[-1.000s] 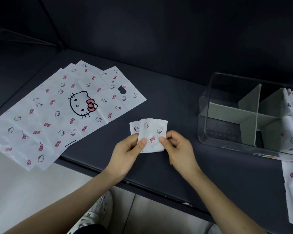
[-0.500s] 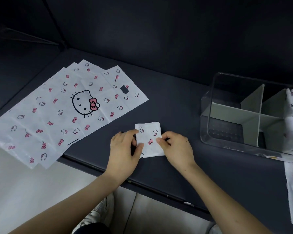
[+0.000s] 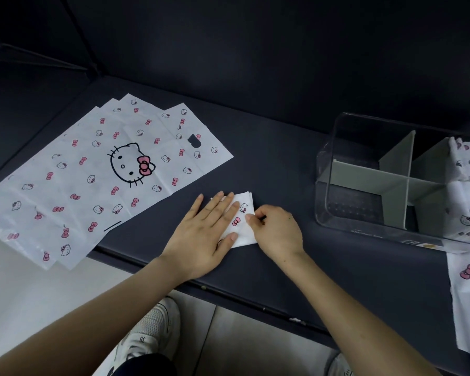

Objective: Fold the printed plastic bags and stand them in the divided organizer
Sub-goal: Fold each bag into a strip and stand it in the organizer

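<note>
Flattening the folded bag (image 3: 242,227) under my spread left grip (image 3: 201,237), right grip (image 3: 278,232) pinching its edge; slick plastic could spring open.

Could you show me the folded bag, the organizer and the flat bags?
folded bag (image 3: 242,232), head view, white patch below its pink bow
organizer (image 3: 324,191), head view, clear left wall
flat bags (image 3: 128,162), head view, big cat face on the top bag
</note>
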The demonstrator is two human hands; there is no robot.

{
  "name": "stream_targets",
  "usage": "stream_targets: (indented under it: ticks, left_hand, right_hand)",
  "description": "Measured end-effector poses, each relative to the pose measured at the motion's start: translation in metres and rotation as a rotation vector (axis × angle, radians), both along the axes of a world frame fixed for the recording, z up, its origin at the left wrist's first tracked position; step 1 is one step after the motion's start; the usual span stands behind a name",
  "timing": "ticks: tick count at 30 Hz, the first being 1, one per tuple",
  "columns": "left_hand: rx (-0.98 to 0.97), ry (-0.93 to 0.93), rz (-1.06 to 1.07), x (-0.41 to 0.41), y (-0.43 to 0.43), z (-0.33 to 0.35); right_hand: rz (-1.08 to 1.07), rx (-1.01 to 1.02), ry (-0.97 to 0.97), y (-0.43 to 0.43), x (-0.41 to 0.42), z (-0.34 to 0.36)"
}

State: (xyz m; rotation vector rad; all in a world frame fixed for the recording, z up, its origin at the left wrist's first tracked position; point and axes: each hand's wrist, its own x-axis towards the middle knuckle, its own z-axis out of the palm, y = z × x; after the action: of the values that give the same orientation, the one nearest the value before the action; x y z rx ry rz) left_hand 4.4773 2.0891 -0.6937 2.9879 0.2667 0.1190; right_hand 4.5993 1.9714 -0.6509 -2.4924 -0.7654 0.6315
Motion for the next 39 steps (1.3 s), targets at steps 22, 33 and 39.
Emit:
stream_targets:
  ticks: [22,33,39]
  left_hand:
    - [-0.017,0.03,0.363,0.007,-0.042,-0.002]
    - [-0.269,-0.135,0.401,0.006,-0.038,0.006]
    - [-1.065,-0.219,0.562,0.021,-0.017,0.067]
  right_hand:
    - [-0.123,-0.087,0.034,-0.015,-0.017,0.005]
    - [-0.152,0.202,0.064,-0.011,-0.017,0.013]
    - [0.041,0.326,0.342,-0.044,0.008,0.046]
